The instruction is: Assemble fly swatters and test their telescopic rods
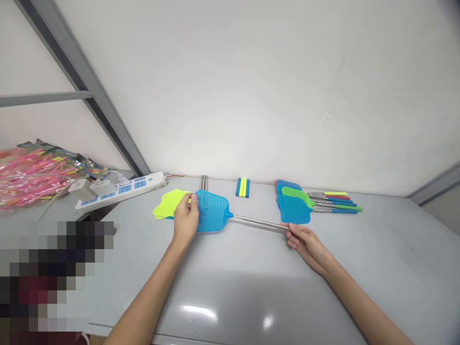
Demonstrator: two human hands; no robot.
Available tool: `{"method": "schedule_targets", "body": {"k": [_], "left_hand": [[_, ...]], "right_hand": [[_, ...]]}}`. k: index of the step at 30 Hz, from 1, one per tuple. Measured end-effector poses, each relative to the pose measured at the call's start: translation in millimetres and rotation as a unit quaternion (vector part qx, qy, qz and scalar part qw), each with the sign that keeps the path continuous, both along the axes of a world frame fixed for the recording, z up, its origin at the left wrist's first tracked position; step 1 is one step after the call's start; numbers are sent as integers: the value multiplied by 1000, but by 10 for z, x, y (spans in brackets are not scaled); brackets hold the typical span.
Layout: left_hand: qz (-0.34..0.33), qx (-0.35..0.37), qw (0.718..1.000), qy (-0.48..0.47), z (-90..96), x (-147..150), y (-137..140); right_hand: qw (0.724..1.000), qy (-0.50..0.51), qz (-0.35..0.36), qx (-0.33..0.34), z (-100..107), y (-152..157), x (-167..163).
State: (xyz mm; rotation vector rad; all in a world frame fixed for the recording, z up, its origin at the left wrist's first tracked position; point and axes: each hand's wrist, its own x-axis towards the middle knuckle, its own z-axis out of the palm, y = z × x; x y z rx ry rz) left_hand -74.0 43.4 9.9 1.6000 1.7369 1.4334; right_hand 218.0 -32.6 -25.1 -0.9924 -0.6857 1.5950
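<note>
A blue fly swatter head (212, 212) with a metal rod (257, 221) is held level above the table. My left hand (187, 216) pinches the left edge of the blue head. Around the rod's far end close the fingers of my right hand (304, 243); no coloured grip shows on this rod. Yellow swatter heads (166, 205) lie just left of my left hand, with some blue beneath. Behind the blue head are several bare metal rods (204, 183). Blue and yellow grip tubes (243, 187) lie side by side near the wall.
Several swatters with coloured grips (295, 209) are piled at the right. A white power strip (125, 190) with plugs lies at the left, by plastic-wrapped pink items (39, 175). A grey metal frame (97, 103) rises beside it. The lower left is pixelated.
</note>
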Motion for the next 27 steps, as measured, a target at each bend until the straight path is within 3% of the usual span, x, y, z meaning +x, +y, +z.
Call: {"method": "schedule_targets", "body": {"k": [16,23,27], "left_hand": [[-62,-51,995,-64,16,41,-12],[-102,-76,985,-113,108,62,-54],[-94,-84,986,-109,144,70,-77]], "right_hand": [[1000,-13,-5,2,-6,0,9],[1000,-27,-11,7,-13,0,6],[999,-35,-14,9,-19,-2,7]]}}
